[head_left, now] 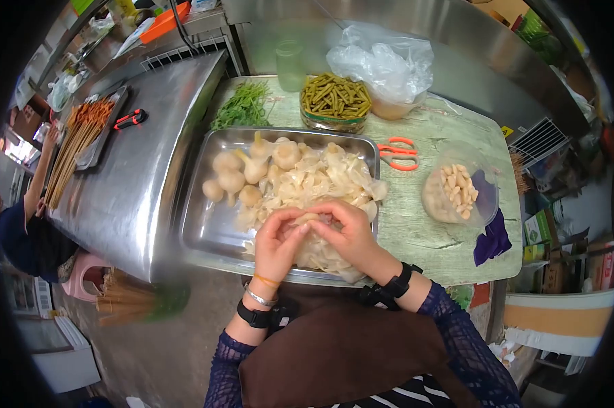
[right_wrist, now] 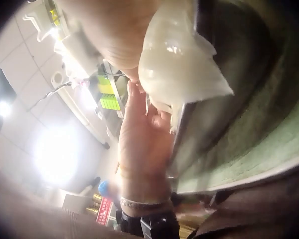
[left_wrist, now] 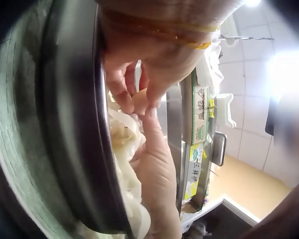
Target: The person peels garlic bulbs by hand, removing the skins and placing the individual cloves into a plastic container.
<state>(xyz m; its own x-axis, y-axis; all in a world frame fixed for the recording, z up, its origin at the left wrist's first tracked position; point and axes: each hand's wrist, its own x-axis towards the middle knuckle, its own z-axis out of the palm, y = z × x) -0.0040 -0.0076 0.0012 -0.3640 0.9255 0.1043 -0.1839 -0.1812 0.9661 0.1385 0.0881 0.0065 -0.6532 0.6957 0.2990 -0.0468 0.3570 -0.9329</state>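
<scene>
pale slice [head_left: 312, 219] sits pinched between the left hand [head_left: 276, 243] and the right hand [head_left: 353, 232] in the head view, both grips narrow and closed on it, just above the near end of a steel tray [head_left: 201, 231]. the tray rests on a green bench [head_left: 416, 224] and carries a heap of slices [head_left: 324, 178] beside whole pale bulbs [head_left: 231, 178]. orange scissors [head_left: 397, 154], a tub of green beans [head_left: 335, 97] and a bowl [head_left: 456, 190] of pale chunks stand beyond it and to the right.

from the left wrist, the left hand [left_wrist: 144, 59] curls its fingertips [left_wrist: 123, 99] down inside the tray's rim [left_wrist: 74, 149] and meets the right hand [left_wrist: 157, 169]; the heap [left_wrist: 124, 144] lies against the wall.

from the right wrist, the pale slice [right_wrist: 182, 59] hangs wet and translucent from the right hand [right_wrist: 107, 30] over the tray's wall [right_wrist: 214, 99], the left hand [right_wrist: 139, 139] touching its lower edge. a strip of bench [right_wrist: 269, 149] shows alongside.
</scene>
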